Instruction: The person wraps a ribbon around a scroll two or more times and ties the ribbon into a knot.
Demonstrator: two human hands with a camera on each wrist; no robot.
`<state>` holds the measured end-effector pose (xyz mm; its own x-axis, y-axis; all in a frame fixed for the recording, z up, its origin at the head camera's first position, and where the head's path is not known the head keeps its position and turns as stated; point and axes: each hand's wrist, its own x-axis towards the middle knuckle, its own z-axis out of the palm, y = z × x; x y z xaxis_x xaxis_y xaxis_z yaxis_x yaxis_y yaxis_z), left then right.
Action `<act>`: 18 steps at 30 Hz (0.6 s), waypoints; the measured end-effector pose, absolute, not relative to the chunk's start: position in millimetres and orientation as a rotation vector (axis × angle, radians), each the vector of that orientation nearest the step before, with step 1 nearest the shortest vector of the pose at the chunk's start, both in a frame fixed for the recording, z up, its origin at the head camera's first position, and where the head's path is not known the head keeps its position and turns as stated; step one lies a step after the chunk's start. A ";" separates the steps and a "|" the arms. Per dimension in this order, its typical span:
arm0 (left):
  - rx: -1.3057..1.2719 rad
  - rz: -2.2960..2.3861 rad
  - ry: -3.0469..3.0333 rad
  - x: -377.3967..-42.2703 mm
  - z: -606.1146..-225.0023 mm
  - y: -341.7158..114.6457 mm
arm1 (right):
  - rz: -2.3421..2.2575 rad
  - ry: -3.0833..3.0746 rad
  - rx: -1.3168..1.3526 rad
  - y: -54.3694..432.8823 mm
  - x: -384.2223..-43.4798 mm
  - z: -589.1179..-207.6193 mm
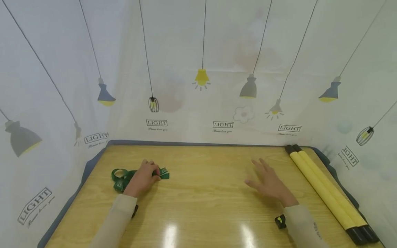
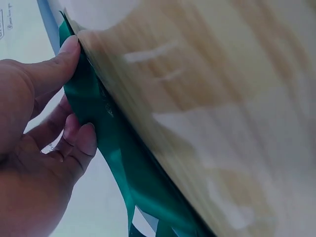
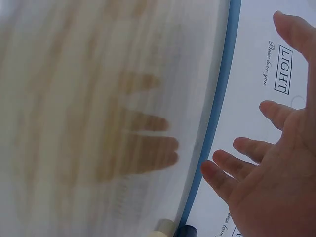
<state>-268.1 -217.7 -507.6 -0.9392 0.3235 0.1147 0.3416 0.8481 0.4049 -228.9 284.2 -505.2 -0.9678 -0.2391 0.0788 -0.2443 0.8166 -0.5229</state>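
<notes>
A green ribbon (image 1: 119,186) lies in loops and folds at the left of the table, its free end (image 1: 165,173) reaching to the right. My left hand (image 1: 144,177) pinches the ribbon near that end between thumb and fingers. In the left wrist view the green ribbon (image 2: 106,128) runs down from the thumb tip, and the left hand (image 2: 44,113) sits along its edge. My right hand (image 1: 268,181) hovers over the right half of the table with fingers spread. Nothing is in the right hand (image 3: 276,163), as the right wrist view shows.
Two yellow rods with black ends (image 1: 325,186) lie side by side along the right edge of the glossy wooden table (image 1: 204,193). A white curtain printed with lamps (image 1: 192,113) stands behind and at both sides. Blue trim (image 1: 186,143) borders the table's back edge.
</notes>
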 end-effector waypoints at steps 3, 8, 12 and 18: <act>-0.502 -0.685 -2.988 -269.0 -507.2 -216.1 | 0.849 -2.983 0.405 283.2 -227.5 -508.0; -0.489 -0.646 -2.954 -264.9 -501.3 -213.1 | 0.861 -2.978 0.419 281.2 -225.4 -508.8; -0.532 -0.625 -2.904 -261.9 -496.2 -209.8 | 0.885 -2.973 0.433 278.7 -224.7 -507.0; -0.564 -0.736 -2.894 -260.0 -491.2 -201.1 | 0.966 -2.958 0.465 273.6 -225.6 -503.4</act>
